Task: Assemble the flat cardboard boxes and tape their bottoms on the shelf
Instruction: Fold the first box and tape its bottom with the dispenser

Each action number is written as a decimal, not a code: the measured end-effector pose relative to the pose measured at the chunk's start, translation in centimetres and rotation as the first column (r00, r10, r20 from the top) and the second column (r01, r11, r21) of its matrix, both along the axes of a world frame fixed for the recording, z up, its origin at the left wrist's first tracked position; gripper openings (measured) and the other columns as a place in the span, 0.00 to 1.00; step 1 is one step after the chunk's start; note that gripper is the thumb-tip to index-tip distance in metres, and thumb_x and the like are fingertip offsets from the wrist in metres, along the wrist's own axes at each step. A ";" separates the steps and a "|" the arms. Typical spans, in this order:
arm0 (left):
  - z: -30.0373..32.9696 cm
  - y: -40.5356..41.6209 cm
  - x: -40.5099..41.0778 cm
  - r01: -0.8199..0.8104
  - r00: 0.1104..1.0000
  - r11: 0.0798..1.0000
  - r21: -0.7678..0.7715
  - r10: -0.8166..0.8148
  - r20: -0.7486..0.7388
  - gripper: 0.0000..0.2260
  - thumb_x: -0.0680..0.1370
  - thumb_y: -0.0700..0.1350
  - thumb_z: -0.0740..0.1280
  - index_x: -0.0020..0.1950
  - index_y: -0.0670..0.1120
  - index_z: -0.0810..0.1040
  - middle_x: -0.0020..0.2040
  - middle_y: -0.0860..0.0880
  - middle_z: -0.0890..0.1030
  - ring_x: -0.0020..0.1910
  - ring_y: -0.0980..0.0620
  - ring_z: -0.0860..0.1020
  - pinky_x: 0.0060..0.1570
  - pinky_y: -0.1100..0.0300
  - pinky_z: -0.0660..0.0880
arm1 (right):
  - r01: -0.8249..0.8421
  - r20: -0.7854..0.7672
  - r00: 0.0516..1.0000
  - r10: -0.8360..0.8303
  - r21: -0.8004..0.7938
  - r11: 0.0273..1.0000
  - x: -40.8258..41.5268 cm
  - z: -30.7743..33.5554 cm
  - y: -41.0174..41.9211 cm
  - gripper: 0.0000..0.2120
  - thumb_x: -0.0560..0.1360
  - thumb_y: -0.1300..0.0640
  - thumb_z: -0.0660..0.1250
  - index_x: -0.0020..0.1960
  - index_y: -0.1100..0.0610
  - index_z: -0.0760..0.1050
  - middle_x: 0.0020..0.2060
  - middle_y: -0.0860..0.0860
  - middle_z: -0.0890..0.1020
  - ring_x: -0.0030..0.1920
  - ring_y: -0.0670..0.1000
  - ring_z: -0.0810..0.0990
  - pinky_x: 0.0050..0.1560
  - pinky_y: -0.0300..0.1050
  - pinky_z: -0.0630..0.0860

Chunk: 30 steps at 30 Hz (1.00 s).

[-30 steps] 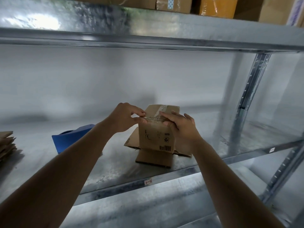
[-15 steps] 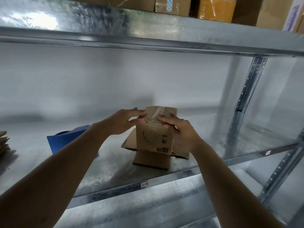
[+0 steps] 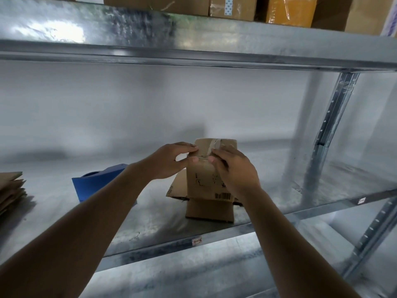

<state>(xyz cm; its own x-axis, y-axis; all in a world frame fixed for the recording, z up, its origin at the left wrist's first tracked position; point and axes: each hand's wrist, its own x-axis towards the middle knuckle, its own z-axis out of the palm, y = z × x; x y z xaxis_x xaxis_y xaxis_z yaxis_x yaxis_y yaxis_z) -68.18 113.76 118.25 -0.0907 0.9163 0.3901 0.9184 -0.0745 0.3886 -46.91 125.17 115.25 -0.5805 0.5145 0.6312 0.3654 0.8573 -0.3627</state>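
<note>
A small brown cardboard box (image 3: 205, 182) stands on the metal shelf (image 3: 150, 224), its lower flaps splayed out around it. A strip of clear tape (image 3: 215, 145) runs across its top face and over the near edge. My left hand (image 3: 169, 162) grips the top near edge from the left, fingers on top and thumb on the front face. My right hand (image 3: 234, 168) wraps over the box's right front corner, its thumb pressing the front face beside the tape end. Both thumbs sit close together just below the edge.
A blue tape dispenser (image 3: 94, 186) lies on the shelf to the left of the box, behind my left forearm. Several flat cardboard boxes (image 3: 10, 190) are stacked at the far left. A perforated steel upright (image 3: 328, 130) stands at the right. Packed boxes (image 3: 232, 7) sit on the upper shelf.
My left hand has gone from pinching the tape at the box's near edge to gripping that edge. My right hand has slid lower onto the front face.
</note>
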 end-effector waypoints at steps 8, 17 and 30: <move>0.6 0.5 -0.3 0.094 0.992 0.987 0.132 -0.083 -0.093 0.12 0.85 0.42 0.65 0.66 0.46 0.83 0.61 0.51 0.80 0.61 0.55 0.78 0.64 0.59 0.75 | -0.040 -0.087 0.995 0.057 0.193 0.980 0.9 -0.1 1.7 0.19 0.85 0.47 0.57 0.68 0.49 0.81 0.63 0.47 0.82 0.64 0.50 0.77 0.71 0.61 0.69; -0.4 1.7 -0.2 -0.067 0.997 0.997 -0.028 0.068 0.034 0.16 0.86 0.55 0.60 0.73 0.56 0.72 0.80 0.57 0.66 0.77 0.52 0.67 0.75 0.51 0.65 | -0.018 -0.075 0.997 0.030 0.154 0.988 -0.5 -1.1 1.2 0.19 0.82 0.39 0.63 0.64 0.47 0.83 0.59 0.49 0.82 0.57 0.53 0.82 0.60 0.59 0.78; -0.8 1.6 -0.2 -0.112 0.994 0.989 -0.095 0.111 -0.013 0.23 0.86 0.57 0.55 0.80 0.51 0.67 0.80 0.52 0.67 0.77 0.50 0.67 0.73 0.55 0.65 | -0.024 -0.052 0.998 0.026 0.026 0.999 -0.4 -0.5 0.6 0.24 0.75 0.32 0.65 0.63 0.44 0.84 0.61 0.46 0.84 0.60 0.53 0.81 0.61 0.55 0.78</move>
<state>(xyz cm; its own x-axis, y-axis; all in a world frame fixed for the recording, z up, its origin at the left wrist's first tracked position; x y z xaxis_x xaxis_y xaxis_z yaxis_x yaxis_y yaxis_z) -68.40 115.37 117.46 -0.1916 0.9337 0.3026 0.9220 0.0656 0.3815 -47.32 125.76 114.78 -0.5589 0.4835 0.6738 0.3250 0.8752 -0.3584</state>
